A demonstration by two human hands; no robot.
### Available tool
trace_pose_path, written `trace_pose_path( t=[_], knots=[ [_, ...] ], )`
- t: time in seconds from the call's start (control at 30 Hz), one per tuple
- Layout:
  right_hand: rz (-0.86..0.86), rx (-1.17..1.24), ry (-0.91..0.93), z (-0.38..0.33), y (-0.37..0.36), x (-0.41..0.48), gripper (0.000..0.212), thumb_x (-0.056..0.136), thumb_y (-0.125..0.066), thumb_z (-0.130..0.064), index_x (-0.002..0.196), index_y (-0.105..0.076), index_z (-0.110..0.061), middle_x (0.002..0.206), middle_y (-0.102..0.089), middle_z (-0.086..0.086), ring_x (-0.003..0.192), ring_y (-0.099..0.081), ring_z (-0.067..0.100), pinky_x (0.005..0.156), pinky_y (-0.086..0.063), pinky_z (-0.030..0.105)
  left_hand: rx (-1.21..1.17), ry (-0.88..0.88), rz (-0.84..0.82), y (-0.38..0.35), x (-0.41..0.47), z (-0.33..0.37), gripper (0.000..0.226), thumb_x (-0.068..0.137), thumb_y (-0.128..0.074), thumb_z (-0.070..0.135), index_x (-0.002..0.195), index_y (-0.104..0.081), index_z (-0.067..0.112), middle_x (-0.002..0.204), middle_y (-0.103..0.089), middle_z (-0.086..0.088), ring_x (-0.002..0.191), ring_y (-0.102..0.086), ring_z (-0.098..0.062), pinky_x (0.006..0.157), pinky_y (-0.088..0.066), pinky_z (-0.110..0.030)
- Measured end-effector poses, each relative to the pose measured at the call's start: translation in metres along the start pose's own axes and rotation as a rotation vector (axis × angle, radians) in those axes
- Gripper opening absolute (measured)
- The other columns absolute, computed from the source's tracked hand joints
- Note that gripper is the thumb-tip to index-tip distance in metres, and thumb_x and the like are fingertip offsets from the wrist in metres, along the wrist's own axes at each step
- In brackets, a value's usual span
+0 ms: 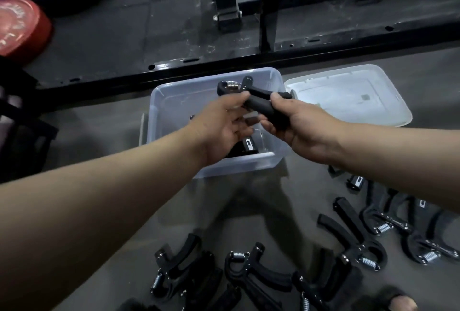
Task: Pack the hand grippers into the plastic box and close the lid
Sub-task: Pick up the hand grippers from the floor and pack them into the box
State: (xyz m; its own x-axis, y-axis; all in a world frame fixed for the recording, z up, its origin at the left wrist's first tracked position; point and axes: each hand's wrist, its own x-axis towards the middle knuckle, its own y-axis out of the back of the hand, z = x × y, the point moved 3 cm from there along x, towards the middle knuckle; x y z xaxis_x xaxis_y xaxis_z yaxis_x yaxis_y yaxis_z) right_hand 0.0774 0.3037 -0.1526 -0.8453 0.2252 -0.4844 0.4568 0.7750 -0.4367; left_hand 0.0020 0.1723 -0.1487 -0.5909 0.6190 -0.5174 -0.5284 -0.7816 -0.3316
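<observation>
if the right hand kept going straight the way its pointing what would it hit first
Likely the left hand: the right hand points left across the plastic box, and both hold the same hand gripper. Depth between them is unclear.

White print on red weight plate (17, 26) too blurred to read, no other legible txt

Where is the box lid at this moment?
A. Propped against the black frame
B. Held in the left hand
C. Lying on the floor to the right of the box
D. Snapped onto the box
C: the lid lies flat on the floor beside the open plastic box, on its right.
</observation>
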Motion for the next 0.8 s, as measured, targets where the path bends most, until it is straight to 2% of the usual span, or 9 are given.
trace_pose_path(
  t=[0.1,0.17,0.27,0.33,0.4,0.5,0.57,0.7,0.8],
  knots=[
    [-0.100,-0.089,-0.023,0.005,-0.012,-0.003,0.020,0.099,-0.053,-0.026,0.099,-0.063,-0.009,0.092,-0.068,0.011,0.077,-0.066,0.017,0.079,-0.056,0.026,0.056,-0.054,0.055,-0.010,0.007,0.000,0.028,0.098,-0.052,0.020,0.123,-0.054,0.008,0.090,-0.061,-0.010,0.063,-0.055,-0.016,0.062,-0.048,-0.030],
    [-0.108,-0.235,-0.028,0.006,-0.012,-0.008,0.024,0.100,-0.052,-0.030,0.098,-0.061,-0.009,0.097,-0.070,0.015,0.086,-0.069,0.024,0.086,-0.055,0.035,-0.003,-0.080,0.153,-0.008,0.011,0.012,0.014,0.100,-0.049,0.015,0.111,-0.057,0.012,0.086,-0.066,-0.010,0.065,-0.061,-0.018,0.064,-0.051,-0.031],
    [0.022,-0.392,0.021,-0.003,0.001,-0.017,0.024,0.099,-0.049,-0.026,0.106,-0.055,-0.004,0.094,-0.072,0.023,0.078,-0.066,0.028,0.068,-0.053,0.037,0.091,-0.135,0.227,0.007,0.012,0.034,0.013,0.101,-0.047,0.015,0.099,-0.059,0.015,0.075,-0.063,-0.008,0.061,-0.056,-0.020,0.060,-0.047,-0.028],
    [0.135,-0.528,0.150,-0.007,0.018,-0.020,0.019,0.095,-0.052,-0.020,0.103,-0.058,-0.004,0.080,-0.072,0.016,0.065,-0.062,0.021,0.055,-0.045,0.031,0.340,-0.167,0.333,0.020,0.011,0.044,0.020,0.099,-0.046,0.015,0.107,-0.064,0.015,0.077,-0.060,-0.008,0.059,-0.052,-0.019,0.056,-0.042,-0.027],
    [0.221,-0.620,0.234,-0.006,0.038,-0.021,0.014,0.092,-0.054,-0.018,0.096,-0.062,-0.007,0.071,-0.069,0.006,0.058,-0.057,0.015,0.053,-0.041,0.028,0.596,-0.168,0.428,0.027,0.012,0.044,0.029,0.097,-0.042,0.015,0.113,-0.066,0.018,0.082,-0.060,-0.008,0.061,-0.051,-0.020,0.056,-0.041,-0.026],
    [0.290,-0.642,0.251,-0.001,0.057,-0.018,0.010,0.091,-0.051,-0.013,0.092,-0.061,-0.011,0.073,-0.067,0.003,0.057,-0.054,0.012,0.053,-0.042,0.025,0.882,-0.178,0.513,0.029,0.017,0.032,0.042,0.094,-0.035,0.012,0.130,-0.054,0.010,0.111,-0.062,-0.016,0.094,-0.060,-0.033,0.078,-0.052,-0.036],
    [0.309,-0.637,0.252,0.001,0.063,-0.015,0.012,0.091,-0.049,-0.009,0.090,-0.061,-0.014,0.076,-0.066,0.004,0.057,-0.055,0.009,0.051,-0.043,0.018,1.070,-0.117,0.576,0.026,0.014,0.018,0.054,0.092,-0.035,0.011,0.145,-0.039,0.022,0.129,-0.049,-0.018,0.112,-0.053,-0.038,0.097,-0.046,-0.048],
    [0.333,-0.619,0.270,0.008,0.069,-0.010,0.014,0.092,-0.049,-0.004,0.091,-0.058,-0.015,0.076,-0.063,0.005,0.052,-0.054,0.001,0.046,-0.042,0.010,1.280,-0.051,0.641,0.030,-0.004,-0.007,0.063,0.091,-0.046,0.014,0.150,-0.025,0.024,0.134,-0.038,-0.018,0.124,-0.041,-0.038,0.106,-0.035,-0.050],
    [0.375,-0.630,0.270,0.012,0.077,-0.012,0.013,0.091,-0.050,-0.003,0.095,-0.059,-0.011,0.074,-0.062,0.005,0.049,-0.053,-0.001,0.046,-0.042,0.010,1.166,0.049,0.724,0.051,-0.003,-0.014,0.057,0.093,-0.051,0.017,0.145,-0.029,0.009,0.139,-0.039,-0.019,0.129,-0.038,-0.039,0.109,-0.033,-0.049]
  ],
)
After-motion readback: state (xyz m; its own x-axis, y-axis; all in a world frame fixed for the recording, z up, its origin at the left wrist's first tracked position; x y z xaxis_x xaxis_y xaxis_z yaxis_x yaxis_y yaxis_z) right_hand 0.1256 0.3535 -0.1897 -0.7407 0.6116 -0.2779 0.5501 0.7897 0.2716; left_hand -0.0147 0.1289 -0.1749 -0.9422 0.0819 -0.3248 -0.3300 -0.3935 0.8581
